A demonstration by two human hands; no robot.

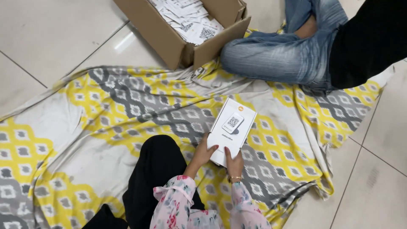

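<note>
Both hands are on the small white rectangular cardboard box [232, 130] with a grey device printed on its lid, held just above the cloth at the centre of the view. The left hand [205, 153] grips the box's lower-left edge, fingers curled around it and thumb on top. The right hand [234, 162], gold bracelet at the wrist, closes on the bottom edge, fingers pressed to the lid. The box tilts, its far end pointing toward one o'clock.

Under it spreads a yellow, grey and white patterned fabric sheet [106, 123] over pale floor tiles [46, 38]. At twelve o'clock sits an open brown corrugated carton [169, 40] filled with white printed cards. At two o'clock, another person's bent leg in blue jeans [280, 57] rests on the sheet's edge.
</note>
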